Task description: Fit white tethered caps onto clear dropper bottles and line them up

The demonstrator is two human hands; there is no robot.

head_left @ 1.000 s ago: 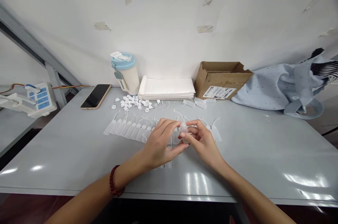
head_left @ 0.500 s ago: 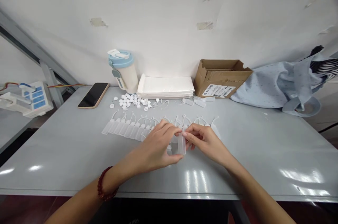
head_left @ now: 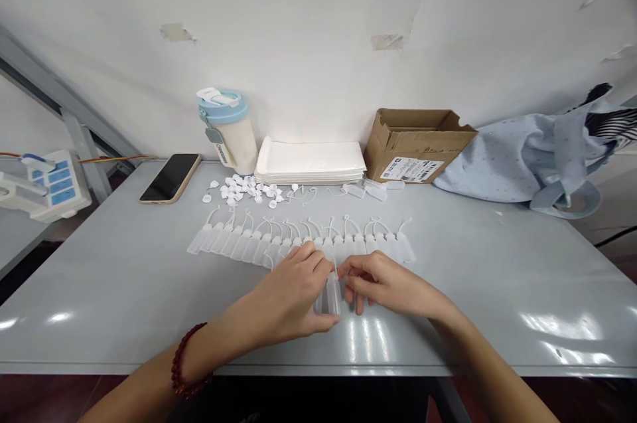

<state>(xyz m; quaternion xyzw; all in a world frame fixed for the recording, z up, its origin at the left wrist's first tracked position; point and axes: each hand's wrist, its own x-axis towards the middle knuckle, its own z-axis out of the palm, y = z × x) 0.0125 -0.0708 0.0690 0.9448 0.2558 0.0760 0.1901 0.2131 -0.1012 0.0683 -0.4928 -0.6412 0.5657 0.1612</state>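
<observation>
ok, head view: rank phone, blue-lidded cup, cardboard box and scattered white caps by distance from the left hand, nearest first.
From the left hand:
1. Scattered white caps, beyond it, slightly left.
2. Blue-lidded cup, at the wall, left of centre.
3. Phone, far left, and cardboard box, back right: too close to call.

I am seeing one phone [head_left: 170, 177], one blue-lidded cup [head_left: 227, 129], one cardboard box [head_left: 417, 144], one stack of white pads [head_left: 311, 161], and two hands; the small vials and caps are blurring past counting.
</observation>
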